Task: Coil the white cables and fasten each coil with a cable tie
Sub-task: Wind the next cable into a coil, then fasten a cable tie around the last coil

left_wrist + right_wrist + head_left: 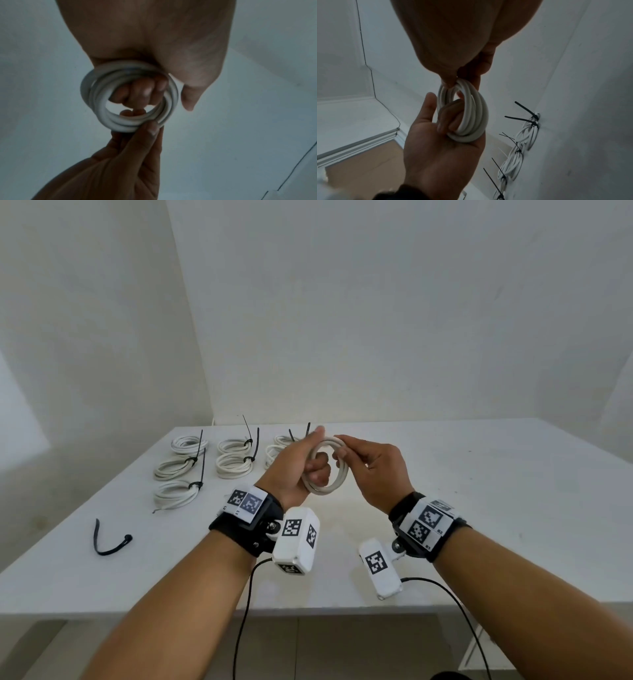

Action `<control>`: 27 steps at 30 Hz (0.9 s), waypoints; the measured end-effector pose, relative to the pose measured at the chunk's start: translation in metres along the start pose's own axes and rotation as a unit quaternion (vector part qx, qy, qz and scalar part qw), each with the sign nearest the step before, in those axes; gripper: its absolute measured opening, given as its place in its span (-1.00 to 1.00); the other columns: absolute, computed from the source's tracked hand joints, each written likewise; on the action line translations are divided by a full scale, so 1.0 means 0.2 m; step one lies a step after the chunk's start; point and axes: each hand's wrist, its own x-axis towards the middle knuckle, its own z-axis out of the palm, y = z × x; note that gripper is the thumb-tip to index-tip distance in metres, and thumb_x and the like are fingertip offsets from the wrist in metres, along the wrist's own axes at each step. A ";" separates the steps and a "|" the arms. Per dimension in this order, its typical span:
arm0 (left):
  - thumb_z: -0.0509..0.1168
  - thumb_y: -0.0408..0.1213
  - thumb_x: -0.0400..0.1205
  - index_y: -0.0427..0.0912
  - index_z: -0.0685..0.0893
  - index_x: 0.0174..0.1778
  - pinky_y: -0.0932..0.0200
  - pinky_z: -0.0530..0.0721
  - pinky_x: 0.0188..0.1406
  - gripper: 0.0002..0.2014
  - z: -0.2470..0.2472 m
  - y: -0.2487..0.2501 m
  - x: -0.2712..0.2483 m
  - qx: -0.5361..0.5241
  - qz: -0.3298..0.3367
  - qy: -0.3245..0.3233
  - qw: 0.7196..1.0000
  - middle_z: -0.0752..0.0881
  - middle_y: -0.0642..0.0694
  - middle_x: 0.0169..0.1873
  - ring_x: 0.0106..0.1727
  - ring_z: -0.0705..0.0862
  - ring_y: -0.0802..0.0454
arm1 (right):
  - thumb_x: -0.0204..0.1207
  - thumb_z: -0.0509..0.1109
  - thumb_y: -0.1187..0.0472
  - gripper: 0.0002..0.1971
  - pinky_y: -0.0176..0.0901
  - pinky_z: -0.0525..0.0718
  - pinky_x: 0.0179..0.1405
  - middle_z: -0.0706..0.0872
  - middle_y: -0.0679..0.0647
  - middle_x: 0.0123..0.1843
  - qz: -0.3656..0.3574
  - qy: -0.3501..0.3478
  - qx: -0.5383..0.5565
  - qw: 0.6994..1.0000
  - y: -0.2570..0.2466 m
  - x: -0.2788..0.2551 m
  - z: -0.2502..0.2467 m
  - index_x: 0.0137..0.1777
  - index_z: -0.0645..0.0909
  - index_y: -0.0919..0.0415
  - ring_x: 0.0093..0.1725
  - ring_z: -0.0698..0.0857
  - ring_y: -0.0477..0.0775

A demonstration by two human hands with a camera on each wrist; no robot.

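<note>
Both hands hold the white coil (327,465) above the tabletop's (479,508) middle, left hand (294,470) fingers curled through it, right hand (371,470) pinching its rim; coiling looks finished, so next comes fetching the loose black cable tie (109,539) near the left edge.

The left hand (154,44) fills the top of the view, its fingers (142,93) curled through a white cable coil (96,97) of several loops. From below, the right hand (120,162) pinches the coil's lower arc (thumb in front, fingertips showing through the ring).
</note>
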 end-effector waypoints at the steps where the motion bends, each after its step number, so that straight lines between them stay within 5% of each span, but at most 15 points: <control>1: 0.19 0.03 0.72 -0.15 0.57 -0.16 0.25 0.19 -0.59 -0.68 0.00 0.01 0.00 -0.011 0.004 0.013 1.000 0.22 0.03 -0.67 -0.66 0.22 0.11 | 0.66 0.38 0.17 -0.77 0.01 0.72 -0.14 0.84 -0.09 -0.23 -0.004 0.004 -0.002 1.000 -0.01 0.00 0.01 0.24 0.77 -0.05 -0.20 0.79 0.09; 6: 0.33 -0.02 0.66 -0.17 0.67 -0.17 0.20 0.10 -0.53 -0.73 0.01 0.02 -0.02 0.013 0.086 0.165 0.982 0.22 0.02 -0.64 -0.61 0.13 0.06 | 0.70 0.32 0.18 -0.72 -0.22 0.70 -0.24 0.82 -0.17 -0.20 0.008 0.027 0.000 1.000 -0.10 -0.01 0.15 0.31 0.72 -0.11 -0.28 0.74 -0.04; 11: 0.42 -0.10 0.61 -0.10 0.57 -0.30 0.28 0.17 -0.63 -0.75 -0.11 0.06 -0.08 -0.042 0.090 0.249 0.963 0.31 0.04 -0.68 -0.67 0.21 0.08 | 0.76 0.13 0.01 -0.64 0.00 0.74 -0.15 0.83 0.05 -0.07 0.029 -0.034 -0.103 0.994 -0.17 0.00 0.34 0.45 0.60 -0.01 -0.21 0.74 0.07; 14: 0.37 -0.23 0.63 -0.07 0.45 -0.36 0.32 0.16 -0.66 -0.72 -0.26 0.07 -0.15 -0.063 0.093 0.284 0.952 0.28 0.06 -0.70 -0.72 0.20 0.11 | 0.76 0.08 0.09 -0.61 0.07 0.72 -0.05 0.80 0.17 0.03 0.018 -0.115 -0.125 0.985 -0.25 0.01 0.45 0.51 0.52 0.09 -0.06 0.73 0.21; 20: 0.34 -0.30 0.61 -0.09 0.45 -0.39 0.34 0.11 -0.65 -0.72 -0.68 0.15 -0.38 -0.096 0.143 0.384 0.907 0.25 0.05 -0.70 -0.73 0.20 0.12 | 0.67 0.25 0.14 -0.69 -0.07 0.62 0.25 0.78 0.06 0.22 0.031 -0.254 -0.088 0.963 -0.43 0.07 0.75 0.33 0.68 0.15 0.18 0.71 0.10; 27: 0.38 -0.25 0.54 -0.07 0.44 -0.35 0.24 0.08 -0.56 -0.76 -1.14 0.28 -0.79 -0.116 0.168 0.521 0.829 0.12 0.02 -0.62 -0.62 0.09 0.06 | 0.53 0.42 0.15 -0.81 -0.11 0.72 0.01 0.84 0.09 -0.05 -0.001 -0.368 -0.098 0.924 -0.62 0.06 1.24 -0.02 0.82 0.19 -0.01 0.75 0.07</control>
